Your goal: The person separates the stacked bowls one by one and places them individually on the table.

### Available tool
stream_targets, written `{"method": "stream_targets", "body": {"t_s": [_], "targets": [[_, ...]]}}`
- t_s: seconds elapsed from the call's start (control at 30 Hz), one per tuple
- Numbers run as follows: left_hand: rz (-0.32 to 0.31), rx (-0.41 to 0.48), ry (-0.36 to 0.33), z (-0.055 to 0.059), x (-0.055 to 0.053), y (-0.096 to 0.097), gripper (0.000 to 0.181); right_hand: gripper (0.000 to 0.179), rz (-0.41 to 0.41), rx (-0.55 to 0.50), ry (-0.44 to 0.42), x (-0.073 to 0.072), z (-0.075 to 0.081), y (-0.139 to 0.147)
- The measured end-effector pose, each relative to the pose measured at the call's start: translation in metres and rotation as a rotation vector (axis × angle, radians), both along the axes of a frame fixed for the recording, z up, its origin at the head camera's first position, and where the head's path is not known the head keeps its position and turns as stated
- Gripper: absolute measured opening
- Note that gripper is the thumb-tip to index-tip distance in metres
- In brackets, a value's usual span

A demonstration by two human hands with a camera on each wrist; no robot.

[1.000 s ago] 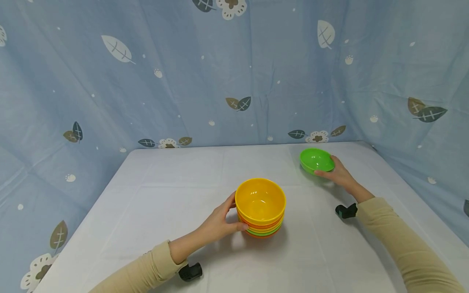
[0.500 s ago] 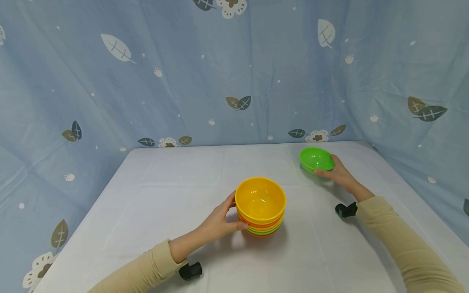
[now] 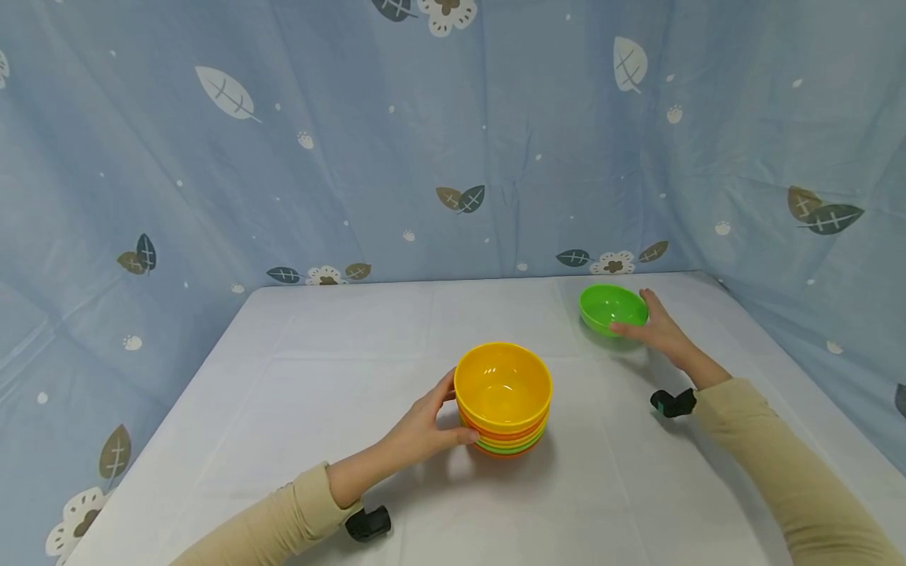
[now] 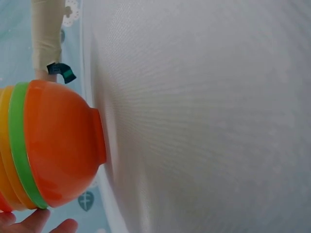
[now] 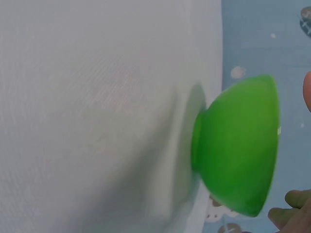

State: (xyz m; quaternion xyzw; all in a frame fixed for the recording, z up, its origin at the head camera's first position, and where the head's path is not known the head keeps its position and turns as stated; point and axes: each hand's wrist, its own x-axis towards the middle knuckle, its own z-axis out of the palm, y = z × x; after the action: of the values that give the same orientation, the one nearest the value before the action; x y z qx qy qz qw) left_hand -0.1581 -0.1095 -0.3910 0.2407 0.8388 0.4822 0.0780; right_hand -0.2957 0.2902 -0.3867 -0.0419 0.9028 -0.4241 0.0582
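A stack of bowls [image 3: 502, 393], yellow on top with orange, yellow and green ones below, stands on the white table. My left hand [image 3: 425, 428] holds it from the left side, thumb at the front and fingers round the back. In the left wrist view, fingertips [image 4: 36, 219] lie against the side near the green rim, and the orange bottom bowl [image 4: 63, 143] stands on its foot. Farther back on the right, a single green bowl [image 3: 612, 309] sits upright. Beside its right rim is my right hand [image 3: 658, 326], thumb and fingers spread; the right wrist view shows them apart from the bowl [image 5: 238, 145].
A white cloth [image 3: 340, 377] covers the table. Blue curtain fabric [image 3: 396, 141] with leaf prints hangs behind it and along both sides. Black wrist cameras sit under the left wrist [image 3: 368, 524] and the right wrist [image 3: 672, 402], close over the cloth.
My right hand has let go of the green bowl and drawn slightly back to the right, its fingers lifting off the rim. The left hand and the stack stay in place.
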Motion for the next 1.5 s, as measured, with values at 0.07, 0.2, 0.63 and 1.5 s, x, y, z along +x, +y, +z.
{"method": "stream_targets", "body": {"t_s": [0.07, 0.2, 0.63, 1.5], "targets": [[-0.002, -0.002, 0.0, 0.0, 0.0, 0.0, 0.089, 0.105, 0.006, -0.004, 0.018, 0.002, 0.003, -0.002], [-0.007, -0.006, 0.004, 0.001, 0.001, -0.001, 0.086, 0.103, 0.028, -0.011, 0.044, 0.007, 0.012, -0.006], [-0.007, 0.002, -0.011, 0.0, 0.001, -0.002, 0.085, 0.098, 0.081, -0.041, 0.046, 0.023, 0.035, -0.023], [-0.002, 0.01, 0.005, -0.002, 0.0, -0.001, 0.083, 0.088, 0.25, -0.066, 0.076, 0.066, 0.073, -0.067]]}}
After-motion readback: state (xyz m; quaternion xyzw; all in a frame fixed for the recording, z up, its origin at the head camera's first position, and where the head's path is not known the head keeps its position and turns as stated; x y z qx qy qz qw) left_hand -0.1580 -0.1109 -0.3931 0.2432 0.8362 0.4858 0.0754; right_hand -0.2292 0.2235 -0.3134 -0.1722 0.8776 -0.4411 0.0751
